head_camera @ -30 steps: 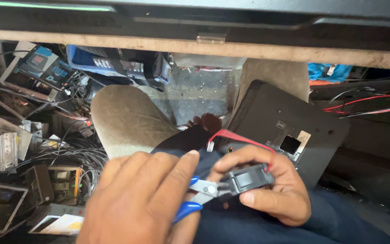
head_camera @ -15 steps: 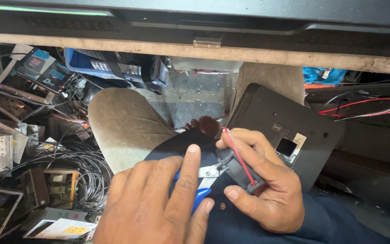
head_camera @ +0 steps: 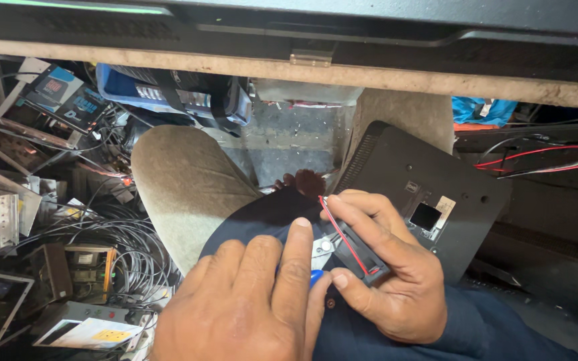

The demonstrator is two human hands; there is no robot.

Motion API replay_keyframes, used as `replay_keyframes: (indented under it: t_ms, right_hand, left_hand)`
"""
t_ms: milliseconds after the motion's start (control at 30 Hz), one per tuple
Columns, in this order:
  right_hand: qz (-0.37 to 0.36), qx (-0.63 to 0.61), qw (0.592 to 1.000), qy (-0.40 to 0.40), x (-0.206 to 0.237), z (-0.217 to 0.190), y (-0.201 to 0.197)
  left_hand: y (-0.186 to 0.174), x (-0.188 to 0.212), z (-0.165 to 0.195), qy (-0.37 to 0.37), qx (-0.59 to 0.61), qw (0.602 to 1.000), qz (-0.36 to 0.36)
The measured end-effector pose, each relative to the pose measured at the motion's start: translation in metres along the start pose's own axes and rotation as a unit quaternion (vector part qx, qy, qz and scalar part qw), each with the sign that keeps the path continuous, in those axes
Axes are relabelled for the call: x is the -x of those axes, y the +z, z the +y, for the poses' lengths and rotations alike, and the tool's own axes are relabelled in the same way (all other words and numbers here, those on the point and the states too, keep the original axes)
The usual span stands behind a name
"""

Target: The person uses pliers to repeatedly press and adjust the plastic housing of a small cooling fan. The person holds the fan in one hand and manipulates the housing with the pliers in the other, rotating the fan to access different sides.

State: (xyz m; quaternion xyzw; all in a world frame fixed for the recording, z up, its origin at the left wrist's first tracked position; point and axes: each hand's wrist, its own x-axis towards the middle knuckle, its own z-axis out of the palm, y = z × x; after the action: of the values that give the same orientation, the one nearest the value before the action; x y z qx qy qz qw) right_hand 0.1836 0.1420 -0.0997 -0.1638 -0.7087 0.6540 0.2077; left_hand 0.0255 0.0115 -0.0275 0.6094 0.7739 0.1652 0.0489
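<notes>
At the far left lies a heap of scrap electronics [head_camera: 28, 220]: bare metal frames, small circuit boards and a loose tangle of grey cables [head_camera: 112, 244] spread over the floor. Above it, a blue case [head_camera: 168, 93] sits under the edge of the long wooden surface [head_camera: 302, 70] that crosses the top of the view. The person's knee in tan cloth [head_camera: 182, 180] rises just right of the cables.

The left hand [head_camera: 249, 304] is low in the middle, its grip closed around pliers with blue handles [head_camera: 316, 277]; only a bit of blue and the metal head [head_camera: 322, 246] show past the fingers, and the forefinger lies stretched along the tool. The metal head touches a small black part [head_camera: 359, 257], which rests over the lap on dark blue cloth. The right hand [head_camera: 396, 281] has its grip shut on that black part, thumb below and fingers over it. A thin red wire [head_camera: 342, 234] runs across the part's upper face. Behind the right hand, a flat black panel [head_camera: 436, 187] leans on the other knee. Red and black wires [head_camera: 543, 157] run at the far right.
</notes>
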Motion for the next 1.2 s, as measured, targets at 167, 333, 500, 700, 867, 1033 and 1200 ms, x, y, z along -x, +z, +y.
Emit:
replay_keyframes:
  t_ms: [167,333,500,700,867,1033,1200]
  right_hand:
    - [0.023,-0.007,1.000,0.012,-0.001,-0.001,0.003]
    - [0.039,0.005,0.999,0.015,-0.002,-0.001,0.005]
    - [0.057,0.049,0.997,-0.015,-0.002,-0.001,0.006]
    - [0.099,0.037,0.994,0.012,0.000,-0.001,0.006]
    - [0.092,0.033,0.995,-0.001,0.001,0.001,0.006]
    - [0.089,0.038,0.995,0.004,0.000,0.002,0.006]
    - [0.090,0.040,0.995,0.007,0.001,0.001,0.005]
  left_hand:
    - [0.002,-0.001,0.003,0.000,-0.024,1.000,0.004]
    - [0.001,-0.004,0.003,-0.002,-0.025,1.000,-0.003]
    - [-0.003,-0.008,0.000,0.012,-0.019,1.000,0.021]
    - [-0.008,-0.011,0.002,-0.001,-0.018,1.000,0.024]
    - [-0.007,-0.011,0.003,-0.005,-0.003,1.000,0.018]
    - [-0.005,-0.008,0.003,-0.002,-0.011,1.000,0.009]
    - [-0.002,-0.007,0.003,0.005,-0.009,1.000,0.017]
